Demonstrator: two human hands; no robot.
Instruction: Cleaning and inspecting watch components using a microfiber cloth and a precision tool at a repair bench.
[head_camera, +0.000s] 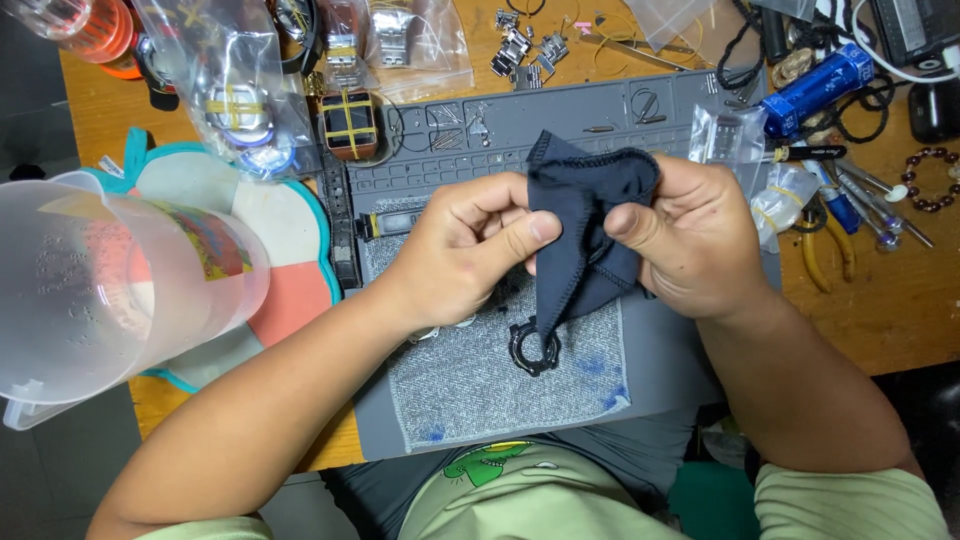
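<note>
plastic jug (100, 290), blue tube (820, 87), yellow-handled pliers (815, 255)

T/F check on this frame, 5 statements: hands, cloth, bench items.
1. Both hands, left hand and right hand, grip the dark navy stitched-edge cloth. True.
2. The black ring-shaped watch bezel lies on bare wood. False: it lies on the grey woven towel.
3. The clear plastic measuring jug sits at the person's left. True.
4. The yellow-handled pliers are in the right hand. False: they lie on the wooden bench, untouched.
5. The blue cylindrical bottle stands upright. False: it lies on its side.
</note>
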